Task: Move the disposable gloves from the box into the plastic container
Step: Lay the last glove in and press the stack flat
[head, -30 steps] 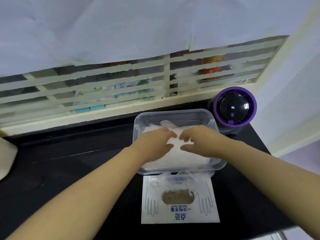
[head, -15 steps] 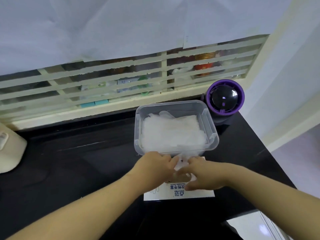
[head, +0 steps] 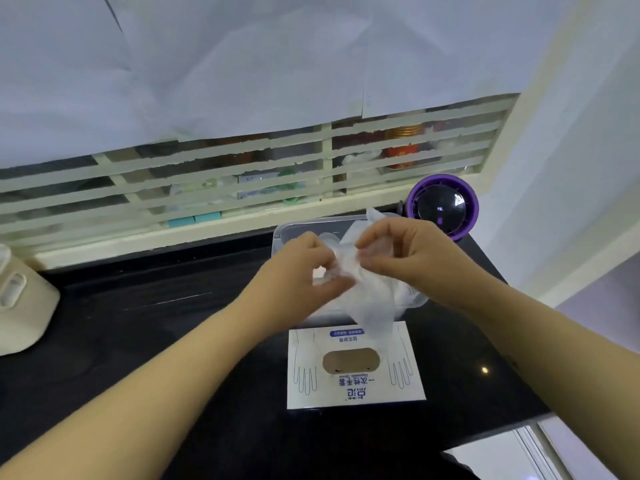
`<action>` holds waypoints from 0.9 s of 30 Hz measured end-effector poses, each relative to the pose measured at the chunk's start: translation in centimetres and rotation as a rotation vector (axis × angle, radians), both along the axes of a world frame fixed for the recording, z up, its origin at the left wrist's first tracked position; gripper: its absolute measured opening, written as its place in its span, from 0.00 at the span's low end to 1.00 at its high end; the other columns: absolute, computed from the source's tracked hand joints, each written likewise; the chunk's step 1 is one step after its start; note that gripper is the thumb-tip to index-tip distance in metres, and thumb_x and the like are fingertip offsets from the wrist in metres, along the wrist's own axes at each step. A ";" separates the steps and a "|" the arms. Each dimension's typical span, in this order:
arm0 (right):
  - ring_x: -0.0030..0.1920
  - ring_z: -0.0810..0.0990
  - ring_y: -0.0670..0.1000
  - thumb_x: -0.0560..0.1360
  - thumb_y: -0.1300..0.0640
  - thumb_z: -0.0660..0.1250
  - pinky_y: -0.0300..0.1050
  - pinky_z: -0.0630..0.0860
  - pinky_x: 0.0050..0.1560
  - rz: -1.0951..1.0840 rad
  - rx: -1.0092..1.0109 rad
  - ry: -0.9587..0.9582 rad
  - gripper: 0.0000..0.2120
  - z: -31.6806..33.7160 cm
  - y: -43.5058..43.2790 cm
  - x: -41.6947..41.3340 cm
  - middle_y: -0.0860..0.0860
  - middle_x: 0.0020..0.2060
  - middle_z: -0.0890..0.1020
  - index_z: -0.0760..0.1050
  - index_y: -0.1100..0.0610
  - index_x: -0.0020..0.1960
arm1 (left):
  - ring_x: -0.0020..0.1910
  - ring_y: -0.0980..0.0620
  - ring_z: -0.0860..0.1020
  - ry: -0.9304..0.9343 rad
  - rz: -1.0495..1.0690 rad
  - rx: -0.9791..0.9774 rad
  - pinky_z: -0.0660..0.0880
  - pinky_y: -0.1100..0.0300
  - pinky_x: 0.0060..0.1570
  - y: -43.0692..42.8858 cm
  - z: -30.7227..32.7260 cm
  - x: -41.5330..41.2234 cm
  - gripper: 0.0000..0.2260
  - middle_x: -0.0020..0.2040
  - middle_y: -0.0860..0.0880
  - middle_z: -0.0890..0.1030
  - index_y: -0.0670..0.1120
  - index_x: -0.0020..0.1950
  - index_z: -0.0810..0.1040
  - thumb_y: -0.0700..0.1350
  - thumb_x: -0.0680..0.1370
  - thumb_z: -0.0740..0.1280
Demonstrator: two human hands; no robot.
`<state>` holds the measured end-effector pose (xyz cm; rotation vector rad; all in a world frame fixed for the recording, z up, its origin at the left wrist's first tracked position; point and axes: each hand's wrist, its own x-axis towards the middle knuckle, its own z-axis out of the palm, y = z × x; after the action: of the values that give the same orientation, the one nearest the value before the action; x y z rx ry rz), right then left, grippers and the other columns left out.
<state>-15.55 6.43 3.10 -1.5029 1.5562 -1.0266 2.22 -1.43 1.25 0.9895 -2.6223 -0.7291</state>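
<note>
A white glove box (head: pixel 356 367) with an oval opening lies flat on the black counter near me. Behind it stands the clear plastic container (head: pixel 289 232), mostly hidden by my hands, with translucent gloves inside. My left hand (head: pixel 304 271) and my right hand (head: pixel 405 254) both pinch a thin translucent disposable glove (head: pixel 370 303), held above the container's front edge. Its loose end hangs down toward the box's far edge.
A purple round device with a dark dome (head: pixel 441 207) stands at the back right, close behind the container. A cream-coloured appliance (head: pixel 20 310) sits at the left edge. A barred shelf front (head: pixel 242 188) runs along the back. The black counter (head: pixel 138 341) ends at the right front.
My hands left the container, reached down to the box opening, then rose again holding a glove above the container's front edge.
</note>
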 end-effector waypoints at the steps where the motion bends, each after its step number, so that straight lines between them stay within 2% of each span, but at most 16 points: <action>1: 0.45 0.82 0.43 0.73 0.63 0.71 0.34 0.79 0.45 -0.048 -0.022 -0.018 0.14 0.2 -0.4 -0.1 0.44 0.44 0.81 0.75 0.47 0.51 | 0.39 0.61 0.71 0.070 0.032 0.078 0.68 0.66 0.40 -0.5 0.8 -0.1 0.10 0.43 0.58 0.72 0.51 0.39 0.74 0.55 0.76 0.67; 3: 0.47 0.82 0.46 0.72 0.60 0.72 0.41 0.80 0.49 -0.169 0.014 -0.049 0.20 0.0 -1.2 -0.5 0.46 0.47 0.81 0.71 0.47 0.60 | 0.38 0.55 0.74 0.173 0.100 0.220 0.71 0.64 0.42 -1.2 1.8 -0.1 0.11 0.42 0.51 0.77 0.46 0.45 0.77 0.53 0.77 0.66; 5: 0.49 0.82 0.50 0.74 0.55 0.71 0.45 0.79 0.52 -0.242 0.162 -0.214 0.23 -0.1 -1.7 -0.7 0.50 0.49 0.82 0.69 0.51 0.66 | 0.42 0.44 0.80 0.300 0.168 0.385 0.79 0.53 0.49 -1.7 2.1 0.0 0.12 0.44 0.46 0.82 0.46 0.50 0.80 0.54 0.78 0.65; 6: 0.51 0.82 0.52 0.74 0.51 0.69 0.45 0.79 0.52 -0.234 0.255 -0.342 0.21 -0.1 -1.8 -0.8 0.52 0.51 0.82 0.71 0.53 0.65 | 0.46 0.42 0.81 0.354 0.206 0.447 0.79 0.47 0.54 -1.9 2.0 0.1 0.12 0.45 0.45 0.83 0.46 0.51 0.80 0.54 0.78 0.65; 8: 0.54 0.81 0.54 0.70 0.42 0.66 0.47 0.79 0.53 -0.164 0.369 -0.535 0.21 -0.1 -1.6 -0.5 0.53 0.54 0.82 0.76 0.51 0.59 | 0.50 0.40 0.80 0.411 0.290 0.512 0.76 0.41 0.57 -2.4 1.5 0.2 0.13 0.47 0.43 0.83 0.45 0.50 0.81 0.54 0.79 0.65; 10: 0.57 0.79 0.53 0.66 0.39 0.65 0.51 0.76 0.59 -0.091 0.356 -0.538 0.23 -0.3 -1.8 -0.3 0.51 0.55 0.82 0.77 0.50 0.57 | 0.50 0.39 0.81 0.458 0.363 0.556 0.75 0.39 0.58 -2.9 1.2 0.0 0.14 0.47 0.42 0.83 0.43 0.49 0.81 0.54 0.78 0.66; 12: 0.57 0.79 0.52 0.66 0.42 0.68 0.51 0.75 0.62 -0.068 0.307 -0.395 0.22 -0.5 -2.4 0.0 0.50 0.54 0.82 0.77 0.52 0.56 | 0.47 0.42 0.81 0.498 0.401 0.596 0.75 0.38 0.58 -3.5 1.1 -0.3 0.13 0.45 0.42 0.83 0.43 0.46 0.81 0.54 0.77 0.67; 14: 0.52 0.81 0.53 0.70 0.49 0.70 0.50 0.77 0.59 -0.131 0.233 -0.334 0.15 -0.7 -3.3 0.1 0.53 0.48 0.83 0.79 0.57 0.52 | 0.46 0.44 0.81 0.516 0.394 0.660 0.75 0.38 0.59 -4.1 1.0 -0.5 0.12 0.44 0.44 0.83 0.45 0.45 0.80 0.53 0.77 0.68; 16: 0.48 0.82 0.54 0.75 0.56 0.67 0.46 0.79 0.55 -0.193 0.156 -0.443 0.08 -1.0 -4.1 -0.1 0.55 0.45 0.84 0.79 0.60 0.48 | 0.50 0.43 0.82 0.496 0.366 0.733 0.75 0.41 0.60 -4.5 0.9 -0.3 0.16 0.48 0.44 0.84 0.44 0.48 0.82 0.57 0.75 0.69; 18: 0.45 0.83 0.52 0.78 0.59 0.63 0.42 0.80 0.51 -0.228 0.121 -0.602 0.08 -1.0 -4.5 -0.5 0.54 0.42 0.84 0.78 0.62 0.47 | 0.50 0.45 0.82 0.437 0.308 0.761 0.75 0.50 0.59 -4.7 0.6 0.3 0.18 0.48 0.46 0.85 0.44 0.49 0.82 0.59 0.75 0.68; 20: 0.43 0.82 0.51 0.78 0.59 0.62 0.42 0.81 0.49 -0.257 0.119 -0.686 0.09 -1.2 -4.7 -1.1 0.55 0.40 0.83 0.78 0.64 0.47 | 0.46 0.50 0.83 0.400 0.240 0.787 0.75 0.60 0.51 -4.6 0.6 0.8 0.15 0.47 0.48 0.85 0.44 0.52 0.82 0.54 0.79 0.65; 23: 0.37 0.79 0.48 0.78 0.61 0.63 0.37 0.79 0.42 -0.300 0.117 -0.690 0.06 -1.5 -4.9 -1.6 0.51 0.34 0.81 0.77 0.63 0.48 | 0.51 0.52 0.83 0.453 0.190 0.863 0.75 0.59 0.52 -4.9 0.3 1.6 0.11 0.51 0.50 0.85 0.47 0.56 0.82 0.50 0.78 0.66; 25: 0.38 0.79 0.49 0.77 0.61 0.64 0.36 0.79 0.41 -0.285 0.140 -0.700 0.07 -1.8 -5.2 -1.7 0.52 0.37 0.81 0.77 0.63 0.52 | 0.56 0.52 0.81 0.477 0.140 0.922 0.77 0.58 0.55 -5.2 -0.1 1.8 0.10 0.56 0.50 0.84 0.50 0.56 0.83 0.47 0.76 0.68; 27: 0.38 0.76 0.49 0.76 0.62 0.65 0.36 0.77 0.41 -0.243 0.175 -0.656 0.06 -1.9 -5.4 -1.6 0.53 0.37 0.80 0.77 0.62 0.51 | 0.57 0.53 0.81 0.456 0.158 0.975 0.77 0.58 0.57 -5.4 -0.4 1.5 0.11 0.58 0.50 0.83 0.52 0.55 0.83 0.47 0.75 0.66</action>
<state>-17.12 1.08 1.18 -0.7503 1.3152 -1.3143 3.69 -6.85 0.82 1.0281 -1.7163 -1.9841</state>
